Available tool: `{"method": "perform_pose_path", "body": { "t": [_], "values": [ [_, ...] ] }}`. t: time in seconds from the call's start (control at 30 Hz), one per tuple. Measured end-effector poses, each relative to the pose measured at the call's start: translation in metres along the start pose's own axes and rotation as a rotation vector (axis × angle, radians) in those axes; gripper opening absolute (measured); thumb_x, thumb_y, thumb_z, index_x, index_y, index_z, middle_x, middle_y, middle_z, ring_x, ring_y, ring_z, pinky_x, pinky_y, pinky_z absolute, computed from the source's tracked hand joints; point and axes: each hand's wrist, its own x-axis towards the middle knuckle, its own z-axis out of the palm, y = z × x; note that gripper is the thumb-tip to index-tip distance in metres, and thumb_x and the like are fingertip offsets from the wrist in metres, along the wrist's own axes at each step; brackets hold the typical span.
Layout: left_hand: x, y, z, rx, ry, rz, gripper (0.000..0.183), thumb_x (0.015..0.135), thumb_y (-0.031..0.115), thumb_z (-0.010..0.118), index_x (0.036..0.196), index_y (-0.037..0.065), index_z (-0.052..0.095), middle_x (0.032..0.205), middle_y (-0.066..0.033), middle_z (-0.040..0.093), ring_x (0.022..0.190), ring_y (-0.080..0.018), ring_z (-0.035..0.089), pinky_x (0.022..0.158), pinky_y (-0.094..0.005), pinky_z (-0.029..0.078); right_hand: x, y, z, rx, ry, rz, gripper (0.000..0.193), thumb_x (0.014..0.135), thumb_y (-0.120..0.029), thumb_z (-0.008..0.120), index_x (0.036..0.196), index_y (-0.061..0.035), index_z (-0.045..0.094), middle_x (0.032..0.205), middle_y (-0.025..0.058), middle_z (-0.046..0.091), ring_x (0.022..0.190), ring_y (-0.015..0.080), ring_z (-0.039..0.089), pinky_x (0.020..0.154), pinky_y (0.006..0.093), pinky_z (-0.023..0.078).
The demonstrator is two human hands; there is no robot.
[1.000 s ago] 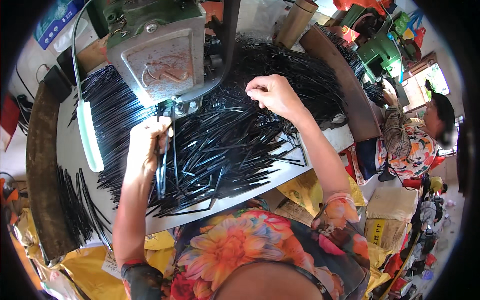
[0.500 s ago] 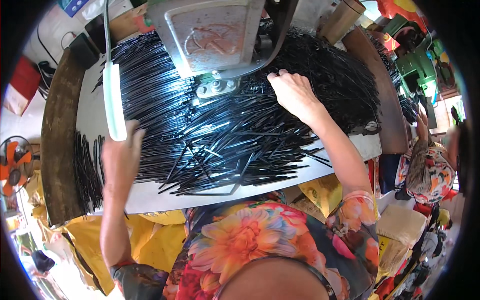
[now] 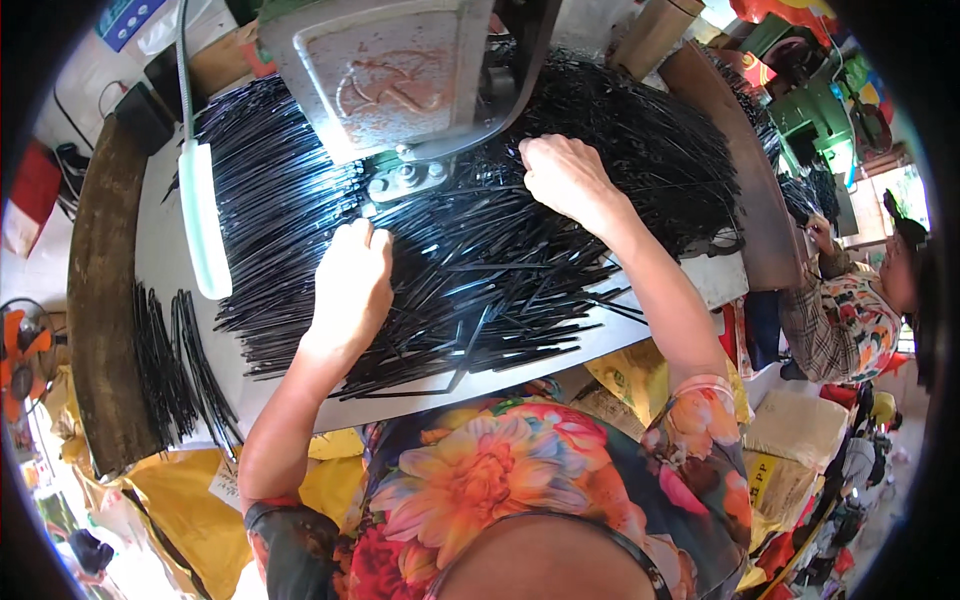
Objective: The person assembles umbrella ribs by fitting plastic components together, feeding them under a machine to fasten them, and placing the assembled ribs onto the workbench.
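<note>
Thin black rods lie in a broad, tangled heap over the white tabletop. A grey machine head with an embossed emblem hangs above them, and its bolted metal foot sits low among the rods. Just below that foot is my left hand, its fingers pinched together; what is between them is hidden. My right hand is closed to the right of the foot. A thin black rod appears to run from its fingertips toward the foot.
A lit lamp on a bendable neck hangs left of the machine. Curved boards border the table, with separate rod bundles by the left one. Yellow sacks lie below. Another person works at far right; an orange fan stands left.
My left hand has moved right and up from beside the lamp to the machine's foot, and its fingers have closed. My right hand stays closed near the foot. Rods at the left edge now lie spread apart.
</note>
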Motion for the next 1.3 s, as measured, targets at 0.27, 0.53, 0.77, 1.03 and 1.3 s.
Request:
{"method": "perform_pose_path", "body": {
  "t": [0.27, 0.53, 0.77, 1.03, 1.3],
  "values": [
    [0.002, 0.001, -0.011, -0.206, 0.142, 0.07, 0.011, 0.073, -0.002, 0.053, 0.08, 0.002, 0.046, 0.072, -0.0131, 0.045, 0.069, -0.0287, 0.046, 0.059, -0.0345, 0.039, -0.013, 0.011, -0.016, 0.146, 0.165, -0.053, 0.015, 0.076, -0.011, 0.05, 0.082, -0.0016, 0.059, 0.08, 0.014, 0.06, 0.078, 0.0315, 0.058, 0.069, 0.0385, 0.046],
    [0.01, 0.013, -0.029, -0.305, 0.144, -0.151, 0.008, 0.08, 0.003, 0.05, 0.088, 0.001, 0.049, 0.072, -0.0123, 0.052, 0.061, -0.0204, 0.052, 0.056, -0.0296, 0.041, -0.043, 0.057, -0.04, 0.203, 0.174, -0.003, 0.013, 0.073, -0.013, 0.056, 0.08, -0.0036, 0.06, 0.073, 0.011, 0.061, 0.068, 0.0262, 0.058, 0.063, 0.0333, 0.044],
    [0.01, 0.008, -0.024, -0.464, 0.101, -0.269, 0.008, 0.085, 0.006, 0.045, 0.09, 0.002, 0.049, 0.061, -0.0061, 0.049, 0.05, -0.0104, 0.048, 0.047, -0.024, 0.038, -0.073, 0.073, -0.024, 0.161, 0.02, 0.005, 0.012, 0.071, -0.014, 0.057, 0.079, -0.0051, 0.061, 0.073, 0.0102, 0.06, 0.069, 0.0263, 0.058, 0.063, 0.0346, 0.045],
    [0.017, 0.022, -0.027, -0.488, 0.03, -0.405, 0.006, 0.084, 0.004, 0.045, 0.088, 0.003, 0.048, 0.06, -0.0076, 0.048, 0.049, -0.0139, 0.045, 0.048, -0.0272, 0.038, -0.059, 0.061, 0.004, -0.116, 0.014, -0.017, 0.009, 0.068, -0.012, 0.056, 0.065, -0.0037, 0.054, 0.069, 0.013, 0.057, 0.067, 0.0303, 0.057, 0.059, 0.0407, 0.045],
    [0.012, 0.005, -0.015, -0.441, 0.121, -0.309, 0.013, 0.079, 0.0, 0.05, 0.092, 0.001, 0.053, 0.066, -0.0101, 0.049, 0.055, -0.0171, 0.047, 0.054, -0.0274, 0.04, -0.072, 0.044, -0.048, -0.108, 0.262, 0.024, 0.008, 0.067, -0.014, 0.054, 0.066, -0.0065, 0.054, 0.065, 0.0085, 0.057, 0.061, 0.0272, 0.056, 0.055, 0.036, 0.043]
  ]
}}
